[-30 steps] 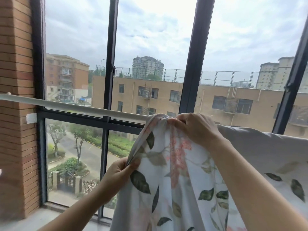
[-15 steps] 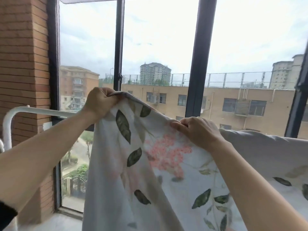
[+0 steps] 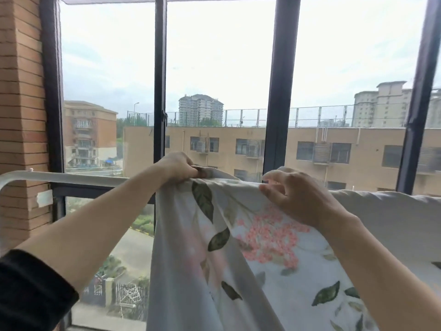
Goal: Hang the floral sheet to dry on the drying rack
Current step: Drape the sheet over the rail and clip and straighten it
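Head view: floral sheet (image 3: 238,259) lies draped over the white drying rack (image 3: 78,177) bar, its left edge hanging straight down from the bar and the rest running right along it to the frame edge. The bare stretch of bar lies left of the sheet, curving down at its far end beside the brick wall (image 3: 21,115). Left hand (image 3: 176,167), fingers curled, grips the sheet's top-left corner right at the bar; right hand (image 3: 293,197), further right along the bar, pinches the top fold between thumb and curled fingers; dark window frame (image 3: 281,91) stands directly behind the bar.
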Available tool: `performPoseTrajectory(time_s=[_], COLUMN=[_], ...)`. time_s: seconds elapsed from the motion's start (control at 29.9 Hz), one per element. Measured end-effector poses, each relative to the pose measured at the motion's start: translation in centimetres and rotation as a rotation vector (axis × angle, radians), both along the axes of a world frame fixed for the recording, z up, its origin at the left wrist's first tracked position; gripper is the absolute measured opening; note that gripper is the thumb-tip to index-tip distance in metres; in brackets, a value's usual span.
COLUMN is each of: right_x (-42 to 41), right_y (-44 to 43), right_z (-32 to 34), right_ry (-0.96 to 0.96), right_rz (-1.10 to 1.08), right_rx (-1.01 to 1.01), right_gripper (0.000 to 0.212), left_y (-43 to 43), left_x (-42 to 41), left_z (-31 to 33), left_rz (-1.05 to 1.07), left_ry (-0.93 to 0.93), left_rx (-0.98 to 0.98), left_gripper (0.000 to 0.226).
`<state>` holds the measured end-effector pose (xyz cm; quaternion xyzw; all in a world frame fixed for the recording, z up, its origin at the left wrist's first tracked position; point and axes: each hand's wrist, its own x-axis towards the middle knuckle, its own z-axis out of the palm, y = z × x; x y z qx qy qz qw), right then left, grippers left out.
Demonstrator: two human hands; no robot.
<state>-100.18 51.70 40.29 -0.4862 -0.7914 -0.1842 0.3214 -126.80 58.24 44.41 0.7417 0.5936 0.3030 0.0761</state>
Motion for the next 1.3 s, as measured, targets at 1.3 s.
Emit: performPoseTrajectory(time_s=[1.3], right_x=[-10.4], right_y=[2.9], right_z=[-0.9], right_ry=[-0.135], right_rz=[-0.266], right_rx=[0.228], right_gripper=[0.065], left_y=[-5.7], left_x=[-5.9], left_z=[-21.5], left_rz=[-0.253], left_ry=[-0.507], left_rx=[-0.028], left_gripper=[0.027])
